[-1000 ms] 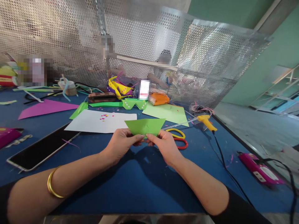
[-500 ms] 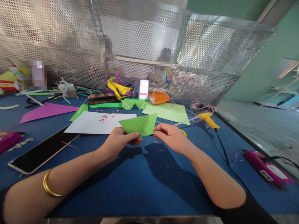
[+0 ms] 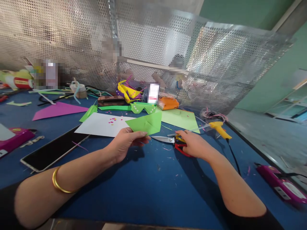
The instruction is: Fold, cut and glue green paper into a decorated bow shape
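A piece of bright green paper (image 3: 149, 123) is pinched between the thumb and fingers of my left hand (image 3: 129, 140), raised over the table. To the right, my right hand (image 3: 195, 143) grips the red and yellow handles of a pair of scissors (image 3: 169, 140). Its silver blades point left, toward the held paper, with the tips close to my left fingertips. How the right fingers sit in the handle loops is partly hidden. Behind the held paper lie a white sheet (image 3: 98, 125) with small pink dots and green paper glasses (image 3: 144, 108) with pale squares.
A yellow glue gun (image 3: 219, 127) with a black cord lies at the right. Magenta power strips (image 3: 280, 183) sit at both sides. A large phone (image 3: 55, 147) lies by my left forearm, near purple paper (image 3: 59, 110). A perforated metal screen (image 3: 148, 38) stands behind the blue table.
My right hand has left the green paper, moved right and taken hold of the scissors. My left hand still holds the paper. The view has shifted slightly.
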`<state>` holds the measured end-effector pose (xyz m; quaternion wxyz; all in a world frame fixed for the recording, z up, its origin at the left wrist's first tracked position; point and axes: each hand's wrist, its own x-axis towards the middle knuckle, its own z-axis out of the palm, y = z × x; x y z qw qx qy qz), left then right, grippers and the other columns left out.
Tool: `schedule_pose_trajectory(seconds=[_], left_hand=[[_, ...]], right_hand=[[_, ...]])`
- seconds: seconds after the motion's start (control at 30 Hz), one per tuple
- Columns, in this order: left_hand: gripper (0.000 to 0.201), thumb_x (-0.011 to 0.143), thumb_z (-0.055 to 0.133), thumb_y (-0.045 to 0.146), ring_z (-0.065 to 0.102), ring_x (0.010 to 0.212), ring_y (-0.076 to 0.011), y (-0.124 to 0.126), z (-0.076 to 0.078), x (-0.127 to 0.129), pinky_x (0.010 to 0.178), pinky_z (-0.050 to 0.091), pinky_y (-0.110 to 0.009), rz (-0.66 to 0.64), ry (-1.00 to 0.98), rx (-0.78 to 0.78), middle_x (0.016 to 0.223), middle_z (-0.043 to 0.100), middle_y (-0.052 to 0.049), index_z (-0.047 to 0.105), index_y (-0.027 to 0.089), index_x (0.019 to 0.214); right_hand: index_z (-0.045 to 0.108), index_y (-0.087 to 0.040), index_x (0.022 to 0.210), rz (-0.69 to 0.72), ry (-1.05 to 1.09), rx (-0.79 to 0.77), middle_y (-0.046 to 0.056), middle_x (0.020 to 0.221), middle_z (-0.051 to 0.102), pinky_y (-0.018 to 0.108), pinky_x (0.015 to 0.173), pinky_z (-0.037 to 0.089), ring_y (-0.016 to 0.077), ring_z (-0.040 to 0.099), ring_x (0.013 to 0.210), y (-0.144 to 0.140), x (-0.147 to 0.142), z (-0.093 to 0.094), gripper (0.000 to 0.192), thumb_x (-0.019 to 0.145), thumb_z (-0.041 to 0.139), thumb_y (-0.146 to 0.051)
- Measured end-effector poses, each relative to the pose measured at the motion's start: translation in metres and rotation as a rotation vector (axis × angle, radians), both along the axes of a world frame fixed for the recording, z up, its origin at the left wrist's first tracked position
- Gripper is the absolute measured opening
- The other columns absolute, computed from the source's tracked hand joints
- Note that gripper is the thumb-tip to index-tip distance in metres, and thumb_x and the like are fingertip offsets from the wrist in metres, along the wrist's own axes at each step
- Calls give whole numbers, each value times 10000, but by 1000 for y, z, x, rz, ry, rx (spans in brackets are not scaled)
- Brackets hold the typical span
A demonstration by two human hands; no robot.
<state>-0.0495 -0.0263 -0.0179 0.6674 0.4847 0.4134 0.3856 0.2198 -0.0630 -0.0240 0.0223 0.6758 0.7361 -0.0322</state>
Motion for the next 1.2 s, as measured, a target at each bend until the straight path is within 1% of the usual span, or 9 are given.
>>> schedule_pose_trajectory(seconds=[0.1, 0.23, 0.27, 0.33, 0.4, 0.5, 0.67, 0.9, 1.2], left_hand=[[158, 683, 787, 291, 654, 663, -164, 3, -1, -1, 617, 506, -250, 15, -12, -1, 766, 757, -93, 758, 140, 718], [184, 675, 796, 314, 648, 646, -145, 6, 0, -2, 605, 501, -235, 52, -13, 19, 798, 763, -105, 769, 137, 719], [189, 673, 795, 317, 648, 641, -143, 7, 1, -3, 598, 498, -231, 66, -15, 22, 799, 763, -107, 770, 136, 717], [185, 669, 793, 311, 654, 638, -146, 9, 2, -4, 586, 499, -229, 94, -24, 23, 793, 763, -108, 768, 132, 706], [168, 673, 788, 293, 662, 641, -151, 11, 4, -5, 581, 504, -228, 121, -43, 23, 783, 761, -107, 764, 129, 701], [133, 675, 785, 252, 668, 637, -149, 13, 7, -7, 570, 509, -221, 164, -78, 11, 768, 762, -100, 756, 129, 714], [128, 686, 768, 228, 685, 653, -156, 16, 11, -11, 576, 523, -220, 202, -126, 33, 802, 771, -101, 753, 122, 756], [230, 664, 789, 278, 703, 731, -186, 20, 17, -17, 594, 504, -238, 210, -153, 79, 884, 771, -122, 754, 114, 821], [281, 606, 836, 244, 681, 693, -170, 14, 14, -11, 528, 475, -226, 235, -172, 7, 764, 740, -60, 737, 126, 841]], right_hand=[[424, -235, 1446, 2, 59, 5, 158, 1218, 610, 316, 712, 442, 270, 651, 972, 0, 1, -1, 765, 707, 542, -76], [531, -295, 1375, 118, 397, 6, 82, 1280, 636, 387, 887, 473, 275, 609, 1124, -3, -10, -2, 650, 744, 563, -139], [571, -288, 1330, 104, 523, 3, 67, 1239, 659, 382, 875, 487, 258, 631, 1072, -4, -15, -2, 587, 756, 576, -165], [590, -261, 1281, 17, 827, -41, 44, 1015, 706, 347, 714, 530, 198, 666, 788, -6, -24, -2, 494, 788, 620, -274], [584, -233, 1233, -74, 1144, -123, -30, 732, 625, 298, 514, 495, 119, 532, 483, -9, -33, -1, 489, 790, 665, -421], [584, -214, 1112, -93, 1431, -242, -88, 626, 497, 239, 401, 395, 59, 386, 367, -16, -43, 1, 482, 770, 693, -535], [521, -239, 1145, -20, 1448, -327, -32, 785, 557, 224, 481, 392, 74, 487, 513, -29, -52, 3, 476, 818, 662, -554], [571, -207, 1085, -21, 1254, -178, -64, 649, 435, 233, 454, 298, 74, 362, 485, -34, -58, 10, 496, 787, 676, -590], [557, -234, 1034, 40, 1192, -183, -64, 679, 377, 226, 480, 295, 81, 346, 545, -39, -67, 1, 373, 825, 670, -522]])
